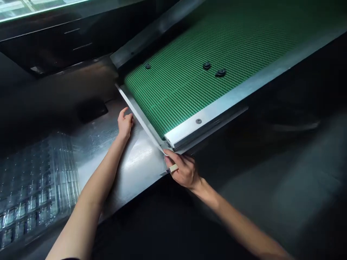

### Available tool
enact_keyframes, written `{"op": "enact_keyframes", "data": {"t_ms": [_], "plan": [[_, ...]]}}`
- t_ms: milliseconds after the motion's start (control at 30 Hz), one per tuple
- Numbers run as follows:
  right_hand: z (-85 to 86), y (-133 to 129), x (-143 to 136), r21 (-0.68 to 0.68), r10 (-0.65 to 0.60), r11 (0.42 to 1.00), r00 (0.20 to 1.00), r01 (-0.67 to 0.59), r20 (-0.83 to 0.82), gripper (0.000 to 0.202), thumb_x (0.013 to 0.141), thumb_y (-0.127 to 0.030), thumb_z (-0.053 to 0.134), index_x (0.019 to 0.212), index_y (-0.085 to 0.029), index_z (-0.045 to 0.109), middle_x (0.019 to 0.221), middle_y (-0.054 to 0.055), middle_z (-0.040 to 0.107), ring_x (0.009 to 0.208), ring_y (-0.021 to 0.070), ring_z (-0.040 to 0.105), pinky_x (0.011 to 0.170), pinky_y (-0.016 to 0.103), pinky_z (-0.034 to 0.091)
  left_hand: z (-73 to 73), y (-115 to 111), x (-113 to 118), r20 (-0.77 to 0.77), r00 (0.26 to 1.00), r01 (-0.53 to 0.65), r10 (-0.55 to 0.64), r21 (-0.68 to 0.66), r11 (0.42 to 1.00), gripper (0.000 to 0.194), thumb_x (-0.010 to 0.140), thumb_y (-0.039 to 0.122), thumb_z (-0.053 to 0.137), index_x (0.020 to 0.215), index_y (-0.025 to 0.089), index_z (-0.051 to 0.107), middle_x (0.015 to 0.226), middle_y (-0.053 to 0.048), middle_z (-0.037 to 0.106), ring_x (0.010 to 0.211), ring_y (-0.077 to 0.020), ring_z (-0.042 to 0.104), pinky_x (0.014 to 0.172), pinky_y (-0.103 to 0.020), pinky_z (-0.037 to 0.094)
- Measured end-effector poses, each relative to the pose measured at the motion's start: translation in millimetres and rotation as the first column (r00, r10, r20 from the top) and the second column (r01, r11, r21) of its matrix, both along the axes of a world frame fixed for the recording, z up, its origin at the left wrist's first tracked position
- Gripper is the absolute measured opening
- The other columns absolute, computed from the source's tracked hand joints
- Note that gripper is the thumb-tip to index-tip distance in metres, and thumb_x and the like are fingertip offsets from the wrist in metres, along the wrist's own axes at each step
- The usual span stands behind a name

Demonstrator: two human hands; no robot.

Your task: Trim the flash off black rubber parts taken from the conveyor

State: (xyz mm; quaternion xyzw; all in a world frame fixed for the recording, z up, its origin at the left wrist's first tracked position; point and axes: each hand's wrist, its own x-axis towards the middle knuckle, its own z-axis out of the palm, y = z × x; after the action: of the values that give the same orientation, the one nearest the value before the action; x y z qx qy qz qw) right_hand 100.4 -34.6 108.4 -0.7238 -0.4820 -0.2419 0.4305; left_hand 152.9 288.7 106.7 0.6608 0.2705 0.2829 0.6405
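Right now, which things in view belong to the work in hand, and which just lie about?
In the work, it seems:
Long white strip, right hand at its near end
Small cream block in that hand

Apparently lying about:
Three small black pieces on the green textured belt
Clear gridded plastic at left, possibly trays

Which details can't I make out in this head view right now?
All in the head view:
Small pale yellow piece: full shape hidden by right hand.
Green ribbed belt: far end dark, cut off by top edge.
Small black pieces: too small to identify.
Clear gridded item: blurred, cut off by left edge.
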Motion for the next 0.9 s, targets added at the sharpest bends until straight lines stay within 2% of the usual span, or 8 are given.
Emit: {"op": "enact_keyframes", "data": {"t_ms": [100, 167, 233, 367, 467, 600, 767, 900], "plan": [[12.7, 10, -26, 0.029, 0.226, 0.974, 0.969, -0.224, -0.101, 0.058, 0.103, 0.002, 0.066, 0.157, -0.016, 0.056, 0.105, 0.01, 0.079, 0.085, 0.0238, 0.076, 0.075, 0.036, 0.061, -1.3, -3, -40, 0.045, 0.999, -0.023, 0.029, -0.124, 0.992, 0.045, 0.084, 0.038, 0.069, 0.123, 0.017, 0.06, 0.064, 0.009, 0.054, 0.042, -0.0058, 0.026, 0.044, -0.022, 0.015], [25.6, 24, -38, 0.045, 0.388, 0.92, 0.888, -0.389, -0.248, 0.053, 0.104, 0.0, 0.064, 0.153, -0.018, 0.06, 0.104, 0.009, 0.076, 0.078, 0.0206, 0.072, 0.071, 0.034, 0.059, -2.5, -7, -69, 0.068, 0.996, -0.037, 0.051, -0.192, 0.981, 0.041, 0.082, 0.042, 0.074, 0.112, 0.016, 0.063, 0.068, 0.006, 0.058, 0.042, -0.0047, 0.027, 0.043, -0.023, 0.013], [39.2, 48, -42, 0.066, 0.46, 0.874, 0.777, -0.481, -0.431, 0.039, 0.108, -0.007, 0.064, 0.144, -0.022, 0.067, 0.102, 0.006, 0.075, 0.07, 0.0168, 0.066, 0.067, 0.033, 0.055, -2.5, -11, -95, 0.086, 0.995, -0.036, 0.059, -0.247, 0.968, 0.043, 0.078, 0.043, 0.08, 0.107, 0.014, 0.069, 0.07, 0.003, 0.061, 0.043, -0.0044, 0.029, 0.043, -0.023, 0.013], [51.7, 125, -32, 0.182, 0.471, 0.86, 0.606, -0.477, -0.641, 0.018, 0.111, -0.025, 0.066, 0.125, -0.026, 0.076, 0.098, 0.003, 0.076, 0.077, 0.0176, 0.068, 0.071, 0.032, 0.056, 1.3, -17, -139, 0.127, 0.991, -0.005, 0.052, -0.348, 0.938, 0.049, 0.078, 0.046, 0.085, 0.112, 0.011, 0.078, 0.071, 0.001, 0.062, 0.043, -0.0036, 0.027, 0.044, -0.024, 0.012], [40.6, 181, -18, 0.274, 0.482, 0.86, 0.511, -0.43, -0.712, 0.017, 0.106, -0.034, 0.071, 0.118, -0.023, 0.077, 0.098, 0.004, 0.075, 0.072, 0.0166, 0.065, 0.067, 0.031, 0.056, 3.9, -18, -161, 0.201, 0.978, 0.028, 0.063, -0.419, 0.908, 0.048, 0.08, 0.045, 0.084, 0.115, 0.012, 0.08, 0.074, 0.0, 0.064, 0.044, -0.003, 0.028, 0.045, -0.025, 0.012], [11.3, 220, -4, 0.242, 0.43, 0.893, 0.561, -0.381, -0.707, 0.019, 0.101, -0.034, 0.074, 0.115, -0.022, 0.077, 0.101, 0.003, 0.074, 0.06, 0.0123, 0.054, 0.057, 0.028, 0.047, 1.3, -18, -179, 0.243, 0.966, 0.025, 0.089, -0.429, 0.903, 0.048, 0.082, 0.045, 0.085, 0.117, 0.013, 0.079, 0.079, -0.002, 0.068, 0.047, -0.0032, 0.031, 0.045, -0.024, 0.015], [-10.9, 222, 4, 0.128, 0.376, 0.914, 0.687, -0.384, -0.622, 0.017, 0.104, -0.035, 0.073, 0.116, -0.024, 0.079, 0.098, 0.002, 0.073, 0.072, 0.0166, 0.06, 0.068, 0.031, 0.049, -5.6, -20, -185, 0.246, 0.96, -0.017, 0.135, -0.429, 0.903, 0.052, 0.085, 0.05, 0.087, 0.121, 0.014, 0.077, 0.079, -0.003, 0.071, 0.049, -0.0044, 0.034, 0.046, -0.024, 0.022], [-11.1, 220, 12, 0.134, 0.411, 0.886, 0.619, -0.443, -0.669, 0.018, 0.106, -0.037, 0.073, 0.119, -0.026, 0.079, 0.104, 0.002, 0.075, 0.086, 0.0197, 0.068, 0.08, 0.035, 0.053, -7.5, -22, -184, 0.221, 0.965, -0.039, 0.142, -0.413, 0.91, 0.047, 0.089, 0.049, 0.086, 0.121, 0.016, 0.076, 0.081, -0.004, 0.072, 0.052, -0.006, 0.04, 0.048, -0.023, 0.029]]}}
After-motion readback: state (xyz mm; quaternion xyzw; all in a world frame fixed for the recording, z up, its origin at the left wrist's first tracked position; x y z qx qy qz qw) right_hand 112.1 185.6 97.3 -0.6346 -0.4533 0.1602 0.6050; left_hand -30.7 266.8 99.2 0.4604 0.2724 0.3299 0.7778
